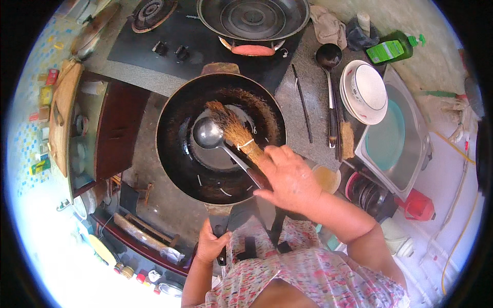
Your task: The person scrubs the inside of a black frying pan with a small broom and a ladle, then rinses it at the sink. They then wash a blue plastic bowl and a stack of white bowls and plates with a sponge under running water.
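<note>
My left hand grips the dark handle of a large black wok held in front of me. Both a straw brush and a metal ladle are in my right hand, over the wok's right side. A white tie binds the brush, and its bristles are darkened at the tip. The ladle's bowl lies over the middle of the wok, beside the bristles. Shallow liquid and several pale strips show in the wok. Brown residue marks its upper right wall.
Another wide pan sits on the black cooktop ahead. To the right are a dark ladle, stacked bowls, a green pump bottle and a steel sink holding a teal basin. A wooden cabinet stands left.
</note>
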A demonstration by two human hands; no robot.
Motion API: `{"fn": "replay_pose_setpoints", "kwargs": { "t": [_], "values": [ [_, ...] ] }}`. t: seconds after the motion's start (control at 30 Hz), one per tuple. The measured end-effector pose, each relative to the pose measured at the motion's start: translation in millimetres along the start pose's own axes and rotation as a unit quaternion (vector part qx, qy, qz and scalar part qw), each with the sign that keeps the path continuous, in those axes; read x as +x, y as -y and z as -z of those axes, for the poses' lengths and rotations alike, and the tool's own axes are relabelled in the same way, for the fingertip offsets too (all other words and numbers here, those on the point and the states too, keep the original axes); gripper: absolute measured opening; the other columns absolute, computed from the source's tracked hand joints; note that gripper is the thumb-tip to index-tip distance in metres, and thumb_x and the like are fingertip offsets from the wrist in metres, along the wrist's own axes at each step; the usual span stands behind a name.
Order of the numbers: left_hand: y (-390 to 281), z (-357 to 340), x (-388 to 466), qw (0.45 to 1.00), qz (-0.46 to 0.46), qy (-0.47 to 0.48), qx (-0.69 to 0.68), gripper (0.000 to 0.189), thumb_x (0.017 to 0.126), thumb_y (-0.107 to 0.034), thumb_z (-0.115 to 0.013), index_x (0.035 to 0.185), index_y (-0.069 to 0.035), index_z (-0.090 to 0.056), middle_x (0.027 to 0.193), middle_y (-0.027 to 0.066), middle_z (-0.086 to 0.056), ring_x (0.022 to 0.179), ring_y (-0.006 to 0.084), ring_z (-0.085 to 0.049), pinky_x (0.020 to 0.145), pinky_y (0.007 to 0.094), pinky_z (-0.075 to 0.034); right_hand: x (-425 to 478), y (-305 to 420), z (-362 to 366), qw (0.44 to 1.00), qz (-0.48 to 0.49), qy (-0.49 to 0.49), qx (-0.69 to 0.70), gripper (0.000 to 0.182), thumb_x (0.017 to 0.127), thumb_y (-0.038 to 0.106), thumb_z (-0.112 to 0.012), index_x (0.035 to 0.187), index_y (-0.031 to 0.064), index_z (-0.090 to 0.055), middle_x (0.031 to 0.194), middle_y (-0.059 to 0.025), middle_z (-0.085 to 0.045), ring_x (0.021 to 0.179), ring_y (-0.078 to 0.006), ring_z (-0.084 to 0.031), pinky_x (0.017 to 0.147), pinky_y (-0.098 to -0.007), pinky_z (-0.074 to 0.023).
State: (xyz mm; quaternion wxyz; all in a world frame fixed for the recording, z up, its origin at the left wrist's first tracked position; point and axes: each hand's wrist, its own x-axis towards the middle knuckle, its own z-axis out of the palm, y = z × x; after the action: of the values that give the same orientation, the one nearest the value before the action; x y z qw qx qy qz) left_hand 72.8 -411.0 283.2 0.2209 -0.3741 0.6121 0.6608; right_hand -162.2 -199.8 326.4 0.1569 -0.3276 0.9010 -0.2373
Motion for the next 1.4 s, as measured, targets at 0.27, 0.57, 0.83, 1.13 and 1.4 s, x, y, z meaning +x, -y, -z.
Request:
{"fn": "replay_pose_setpoints", "kwargs": {
  "t": [0.27,0.57,0.83,1.13,1.4],
  "values": [
    [-18.7,-8.1,-5.3,0.999,-0.012,0.033,-0.035,0.036,0.075,0.009,-0.063,0.107,-0.003,-0.05,0.079,0.0037,-0.057,0.057,0.011,-0.056,0.052,0.0262,-0.048,-20.9,15.9,-12.5,0.976,0.081,0.056,-0.192,0.024,0.075,0.017,-0.059,0.092,0.0001,-0.063,0.095,-0.0096,-0.055,0.099,-0.025,-0.053,0.076,-0.0332,-0.0466],
    [-9.5,-13.8,-28.5,0.997,-0.028,0.074,-0.004,0.037,0.076,0.01,-0.061,0.108,-0.002,-0.049,0.083,0.0052,-0.059,0.058,0.0117,-0.057,0.051,0.0267,-0.049,-63.2,23.1,18.8,0.989,-0.095,0.041,0.105,0.028,0.079,0.014,-0.059,0.102,-0.0007,-0.054,0.078,-0.0196,-0.063,0.075,-0.0349,-0.066,0.066,-0.0442,-0.0531],
    [7.9,-55.6,-28.8,0.993,-0.026,0.117,-0.003,0.033,0.075,0.008,-0.061,0.104,-0.003,-0.049,0.076,0.0048,-0.059,0.052,0.0116,-0.055,0.049,0.0265,-0.048,-167.6,-49.0,50.1,0.928,-0.077,-0.062,0.359,0.028,0.091,0.015,-0.06,0.117,0.0027,-0.061,0.085,-0.0094,-0.067,0.077,-0.0153,-0.067,0.07,-0.0314,-0.052],
    [20.6,-89.3,-37.2,0.995,-0.054,0.083,0.02,0.034,0.076,0.007,-0.061,0.105,-0.002,-0.047,0.07,0.0061,-0.057,0.049,0.0142,-0.054,0.046,0.0281,-0.046,-334.1,-216.0,75.8,0.857,-0.39,-0.314,0.124,0.036,0.087,0.017,-0.064,0.12,0.0038,-0.059,0.099,-0.0214,-0.067,0.092,-0.0359,-0.065,0.082,-0.0419,-0.0509],
    [10.7,-117.8,-39.5,0.993,-0.051,0.059,0.092,0.032,0.076,0.004,-0.064,0.104,-0.002,-0.049,0.07,0.0053,-0.056,0.049,0.014,-0.054,0.046,0.0286,-0.046,-360.2,-311.6,46.5,0.847,-0.485,-0.196,-0.1,0.016,0.083,0.019,-0.064,0.093,0.0064,-0.06,0.092,-0.0188,-0.064,0.09,-0.0385,-0.062,0.078,-0.0487,-0.0499]
  ]
}}
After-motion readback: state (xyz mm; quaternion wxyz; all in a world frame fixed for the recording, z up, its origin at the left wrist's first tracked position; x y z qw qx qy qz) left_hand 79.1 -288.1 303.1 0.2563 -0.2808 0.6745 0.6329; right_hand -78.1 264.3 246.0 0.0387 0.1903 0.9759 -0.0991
